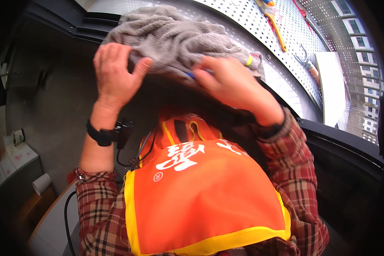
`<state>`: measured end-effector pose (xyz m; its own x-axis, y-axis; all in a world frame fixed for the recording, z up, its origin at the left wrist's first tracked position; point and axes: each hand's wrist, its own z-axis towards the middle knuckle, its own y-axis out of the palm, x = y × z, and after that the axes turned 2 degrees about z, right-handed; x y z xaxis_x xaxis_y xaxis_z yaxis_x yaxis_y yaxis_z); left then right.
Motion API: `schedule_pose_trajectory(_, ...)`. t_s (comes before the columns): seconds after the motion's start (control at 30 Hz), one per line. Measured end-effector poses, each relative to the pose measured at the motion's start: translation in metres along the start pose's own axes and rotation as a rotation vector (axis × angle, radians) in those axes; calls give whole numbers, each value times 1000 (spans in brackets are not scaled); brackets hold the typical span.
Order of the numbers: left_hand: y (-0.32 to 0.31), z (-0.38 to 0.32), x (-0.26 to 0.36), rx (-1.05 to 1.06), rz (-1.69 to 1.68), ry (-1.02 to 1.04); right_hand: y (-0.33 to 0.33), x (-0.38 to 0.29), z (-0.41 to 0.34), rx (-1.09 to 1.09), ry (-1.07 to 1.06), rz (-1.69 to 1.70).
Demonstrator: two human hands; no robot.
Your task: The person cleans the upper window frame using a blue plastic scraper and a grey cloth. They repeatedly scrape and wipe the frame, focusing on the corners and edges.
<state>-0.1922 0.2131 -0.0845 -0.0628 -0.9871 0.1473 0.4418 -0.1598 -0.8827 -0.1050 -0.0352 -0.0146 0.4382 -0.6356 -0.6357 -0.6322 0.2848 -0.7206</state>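
A crumpled grey towel (176, 35) lies in a heap at the near edge of the workbench. At its left end is my left hand (115, 65), fingers bent over the cloth's edge and thumb held well apart. My right hand (227, 80) is closed at the towel's lower right edge, thumb against the bent forefinger. A narrow blue strip (189, 74) shows beside those fingers; whether it belongs to the cloth or is a separate thing, I cannot tell. A yellow tag or stripe (249, 60) marks the towel's right end. Motion blurs the right hand and part of the towel.
A white perforated panel (243, 16) beyond the towel carries a yellow-handled paintbrush (276, 28) and a hooked hand tool with a wooden handle (307, 64). A white board (331, 86) stands at the right. A black cable (66, 220) hangs at lower left, near a paper roll (42, 184).
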Motion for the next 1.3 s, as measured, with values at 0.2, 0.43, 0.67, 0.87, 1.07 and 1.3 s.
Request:
schedule_pose_trajectory(0.2,1,0,83,-51,-248,145,-41,37,-89,234,128,465)
schedule_pose_trajectory(0.43,16,-1,167,-135,-613,310,-23,68,-96,289,422,353)
schedule_pose_trajectory(0.67,-30,1,119,-592,-1967,-550,-38,39,-126,334,22,346)
schedule_pose_trajectory(0.87,-118,-41,9,127,-1669,-896,-25,20,-138,-134,-386,942)
schedule_pose_trajectory(1.07,-175,-39,-29,-325,-1462,-533,-13,24,-124,-113,-109,1205)
schedule_pose_trajectory(1.3,-133,-36,-64,-123,32,-366,-7,39,-130,45,0,1305)
